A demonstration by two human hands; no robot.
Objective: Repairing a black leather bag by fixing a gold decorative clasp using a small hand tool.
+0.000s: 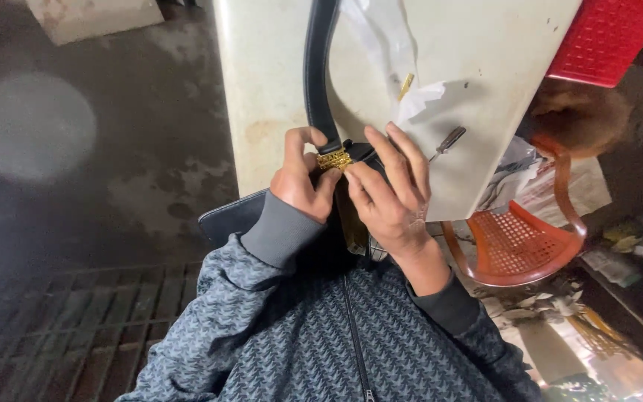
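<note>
Fingers on both my left hand (303,175) and right hand (390,195) are pinched around the gold fitting (334,159) at the black strap's (316,74) lower end, over the dark bag (232,217) on my lap, so I'd say it's seated but not finished.

table: cream, stained top (277,82)
on it: crumpled white paper (411,97), dark-handled screwdriver (448,141), red plastic basket (604,37) at the far corner
floor: dark, wet concrete (113,186), metal grate (76,327)
</note>
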